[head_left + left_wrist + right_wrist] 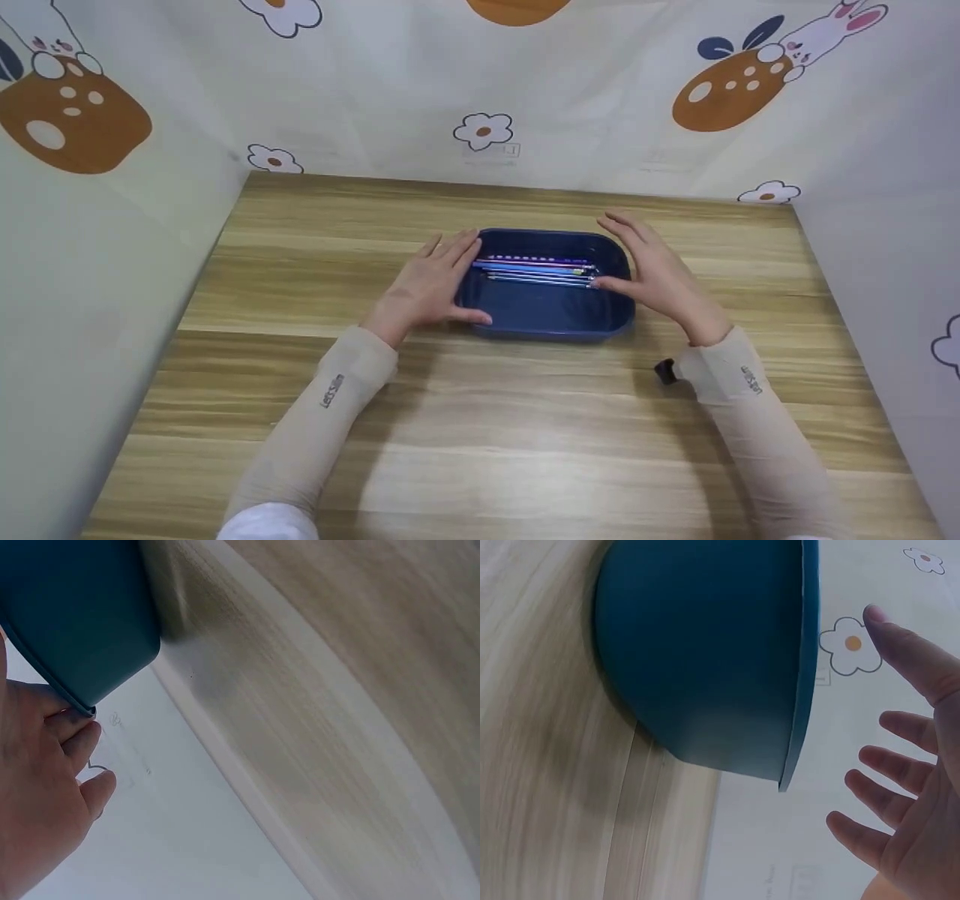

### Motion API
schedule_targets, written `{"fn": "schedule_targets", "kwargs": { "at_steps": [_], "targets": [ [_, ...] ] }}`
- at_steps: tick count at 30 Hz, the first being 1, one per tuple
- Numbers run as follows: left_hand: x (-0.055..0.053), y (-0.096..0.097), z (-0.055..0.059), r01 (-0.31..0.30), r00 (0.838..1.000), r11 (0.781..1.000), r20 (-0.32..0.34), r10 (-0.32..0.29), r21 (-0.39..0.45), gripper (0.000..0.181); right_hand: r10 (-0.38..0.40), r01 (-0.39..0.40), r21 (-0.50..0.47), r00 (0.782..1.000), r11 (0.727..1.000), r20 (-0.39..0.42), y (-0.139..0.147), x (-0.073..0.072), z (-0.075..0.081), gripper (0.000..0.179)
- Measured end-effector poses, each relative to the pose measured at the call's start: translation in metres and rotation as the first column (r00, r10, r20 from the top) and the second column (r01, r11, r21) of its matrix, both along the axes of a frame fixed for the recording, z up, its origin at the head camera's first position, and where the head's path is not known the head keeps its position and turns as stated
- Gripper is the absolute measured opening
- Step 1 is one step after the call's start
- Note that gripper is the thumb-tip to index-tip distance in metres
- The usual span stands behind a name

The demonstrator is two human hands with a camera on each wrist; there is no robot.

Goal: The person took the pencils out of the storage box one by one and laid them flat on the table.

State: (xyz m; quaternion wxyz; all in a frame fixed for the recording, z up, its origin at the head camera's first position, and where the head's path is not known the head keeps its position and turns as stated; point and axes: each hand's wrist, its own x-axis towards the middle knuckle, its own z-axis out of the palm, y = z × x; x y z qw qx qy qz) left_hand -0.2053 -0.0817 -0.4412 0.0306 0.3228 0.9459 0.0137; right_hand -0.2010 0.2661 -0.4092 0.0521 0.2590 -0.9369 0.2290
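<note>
A dark blue rectangular plastic bin (547, 311) with rounded corners stands on the table. Inside, toward its far side, lie several slim pencils (536, 270) side by side, in blue, purple and silvery tones. My left hand (427, 289) rests at the bin's left end, fingers extended along the rim and thumb spread to the near side. In the left wrist view, its fingertips meet the bin's rim. Over the right end, my right hand (660, 277) has fingers and thumb spread wide. The right wrist view shows that hand apart from the bin's wall, holding nothing.
The wood-grain table (510, 450) is bounded by pale sheeting (375, 90) printed with flowers and rabbits at the back, with more sheeting on both sides. A small black piece (665, 371) sticks out beside the right wrist's sleeve.
</note>
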Motion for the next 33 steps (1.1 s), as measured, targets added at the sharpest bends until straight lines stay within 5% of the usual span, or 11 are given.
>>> {"fn": "schedule_targets", "kwargs": {
  "at_steps": [22,33],
  "targets": [
    [0.003,0.005,0.006,-0.002,1.000,1.000,0.025,0.002,0.020,0.130,0.081,-0.081,-0.028,0.997,0.996,0.003,-0.025,-0.004,-0.011,0.085],
    [0.001,0.012,0.006,-0.005,0.993,0.999,0.117,0.000,0.039,0.139,0.098,-0.098,-0.027,0.995,0.995,0.005,-0.029,-0.005,-0.015,0.084]
  ]
}}
